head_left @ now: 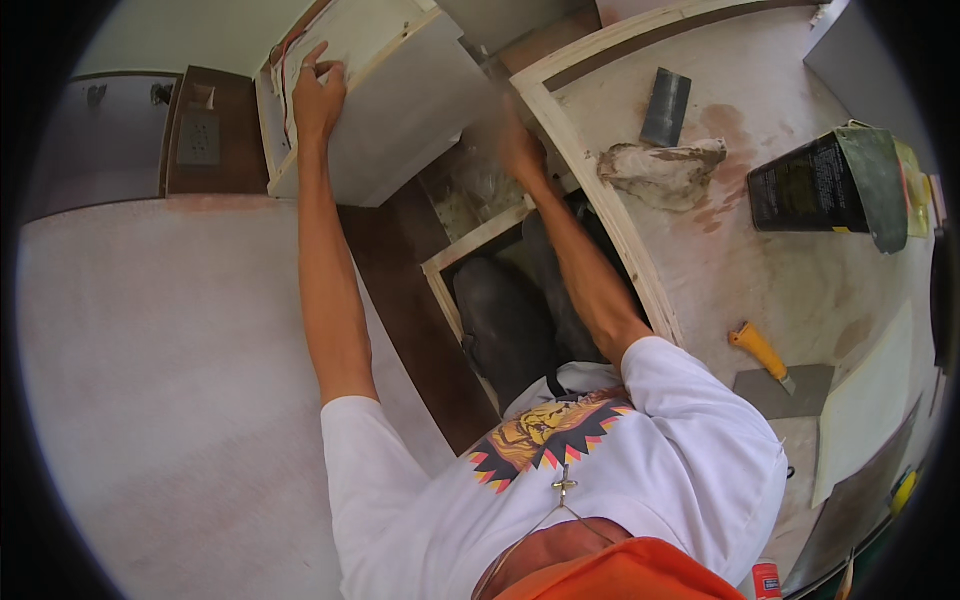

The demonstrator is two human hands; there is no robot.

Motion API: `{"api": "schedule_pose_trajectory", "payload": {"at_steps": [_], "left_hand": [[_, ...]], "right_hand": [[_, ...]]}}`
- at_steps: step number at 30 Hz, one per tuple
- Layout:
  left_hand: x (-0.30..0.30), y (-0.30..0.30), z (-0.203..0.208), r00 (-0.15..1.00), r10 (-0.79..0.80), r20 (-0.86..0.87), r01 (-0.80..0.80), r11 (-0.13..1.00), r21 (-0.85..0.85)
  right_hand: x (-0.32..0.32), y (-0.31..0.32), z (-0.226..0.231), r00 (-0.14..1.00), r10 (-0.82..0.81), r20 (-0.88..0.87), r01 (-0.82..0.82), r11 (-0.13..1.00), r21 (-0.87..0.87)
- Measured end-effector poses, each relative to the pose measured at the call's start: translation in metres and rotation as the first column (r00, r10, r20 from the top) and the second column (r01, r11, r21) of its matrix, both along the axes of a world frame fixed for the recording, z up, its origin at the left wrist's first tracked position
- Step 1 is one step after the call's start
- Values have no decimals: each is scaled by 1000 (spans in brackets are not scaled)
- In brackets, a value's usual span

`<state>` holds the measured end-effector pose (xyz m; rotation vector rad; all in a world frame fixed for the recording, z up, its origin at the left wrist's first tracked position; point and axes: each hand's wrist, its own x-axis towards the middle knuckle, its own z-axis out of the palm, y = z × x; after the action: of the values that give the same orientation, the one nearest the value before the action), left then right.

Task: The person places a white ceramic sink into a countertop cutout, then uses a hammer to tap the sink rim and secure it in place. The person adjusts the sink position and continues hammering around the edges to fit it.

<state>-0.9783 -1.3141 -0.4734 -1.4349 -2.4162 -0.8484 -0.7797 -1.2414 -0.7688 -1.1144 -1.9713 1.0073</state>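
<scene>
My left hand [318,98] rests at the upper left, over the edge of a pale box-like cabinet section [400,110] with a light wood edge. Its fingers are loosely bent and apart, with nothing visible in them. Red and dark wires [287,95] run inside the box beside that hand. My right hand [520,150] is near the box's right side, close to the corner of a bare wood frame [590,165]. Motion smears its fingers, so whether they hold anything is hidden.
On the dusty board at right are a dark flat block [666,107], a crumpled dirty cloth [662,172], a black can [810,185] with a grey-green sheet over it, and an orange-handled scraper [760,350] on a grey sheet [800,392]. A large pale panel [170,380] fills the left.
</scene>
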Motion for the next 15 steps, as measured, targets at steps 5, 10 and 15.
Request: {"api": "schedule_pose_trajectory", "payload": {"at_steps": [5, 10, 15], "left_hand": [[5, 18, 5, 996, -50, 74, 48, 998, 29], [-3, 3, -2, 997, -37, 74, 34, 999, 39], [2, 8, 0, 996, -38, 77, 35, 999, 39]], "right_hand": [[-22, 44, -29, 962, -76, 264, -45, 903, 426], [-37, 28, -20, 897, -131, -422, 58, 982, -182], [-39, 31, -40, 856, -210, -473, 45, 940, -338]]}}
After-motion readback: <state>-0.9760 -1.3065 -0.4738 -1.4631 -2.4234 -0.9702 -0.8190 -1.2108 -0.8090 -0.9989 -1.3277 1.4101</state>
